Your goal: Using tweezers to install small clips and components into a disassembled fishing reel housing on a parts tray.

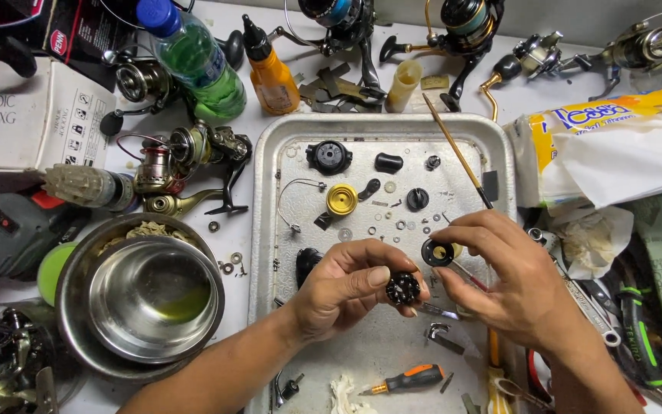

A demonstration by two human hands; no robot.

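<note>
My left hand [342, 287] is shut on a small black round reel part with holes [403, 288], held over a metal tray [270, 230]. Just to the right, my right hand [511, 276] pinches a black ring-shaped part with a yellowish centre [437, 252] between thumb and fingers. The two parts are close but apart. On the tray beyond the hands lie a yellow spool piece [342, 199], a black round cap [329, 156], a black knob [388, 162], a wire bail [294, 201] and several small washers and screws.
Stacked steel bowls [151, 299] sit left of the tray. Fishing reels [185, 165], a green bottle [197, 57] and an orange oil bottle [273, 73] stand behind. A thin brush [457, 152] crosses the tray's right rim. An orange screwdriver [411, 379] lies near. Tissue pack [607, 138] and pliers [637, 330] at right.
</note>
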